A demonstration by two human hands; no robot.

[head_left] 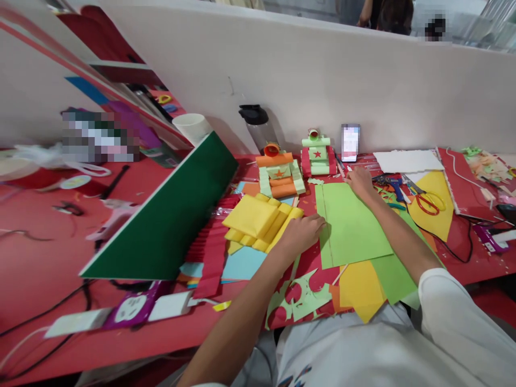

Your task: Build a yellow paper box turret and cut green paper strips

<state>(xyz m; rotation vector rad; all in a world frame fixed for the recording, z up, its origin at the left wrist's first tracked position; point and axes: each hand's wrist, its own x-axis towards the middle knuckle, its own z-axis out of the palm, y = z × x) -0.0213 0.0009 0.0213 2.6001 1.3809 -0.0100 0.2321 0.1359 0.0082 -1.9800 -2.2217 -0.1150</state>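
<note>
A sheet of light green paper (355, 226) lies in front of me, with a thin line running along its left side. My left hand (306, 231) is at the sheet's left edge, its fingers curled and closed on that edge. At the top edge my right hand (360, 181) has its fingers bunched together on the paper. Beside my left hand sits a folded yellow paper piece with rolled strips (258, 220). Behind it stand an orange and pale green paper model with a star (279, 174) and a red and green one (317, 156).
A dark green board (161, 215) leans at left, near a bottle (258, 126). A phone (350, 142) stands against the wall. Scissors (428, 201) and a blue glue gun (397, 188) lie right. Cut paper scraps (302, 298) and a power strip (133, 306) lie nearest me.
</note>
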